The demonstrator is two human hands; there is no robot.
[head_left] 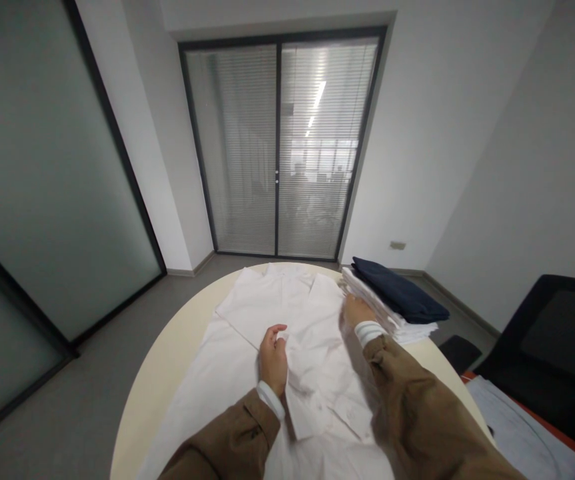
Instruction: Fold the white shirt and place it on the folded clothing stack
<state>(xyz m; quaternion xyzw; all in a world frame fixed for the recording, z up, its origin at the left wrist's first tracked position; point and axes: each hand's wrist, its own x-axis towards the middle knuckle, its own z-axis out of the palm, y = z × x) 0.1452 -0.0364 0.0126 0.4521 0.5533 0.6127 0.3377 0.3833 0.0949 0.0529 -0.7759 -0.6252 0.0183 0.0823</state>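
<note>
A white shirt (245, 327) lies spread over the round table, with its right part folded inward and wrinkled. Near the middle, my left hand (273, 360) rests on the cloth, fingers curled and thumb close to the index finger, closed on a fold of the shirt. My right hand (357, 311) is at the shirt's far right edge, somewhat blurred, its fingers bent around the fabric and partly hidden. Right beside it stands a stack of folded white clothes (407, 331), topped by a folded dark navy garment (400, 290).
The pale round table (140, 393) carries the clothes. At the right are a black mesh chair (557, 333) and a white sheet-like item (512, 427) with an orange-red edge. Glass doors with blinds (247, 153) stand ahead, a frosted glass panel (42, 167) to the left.
</note>
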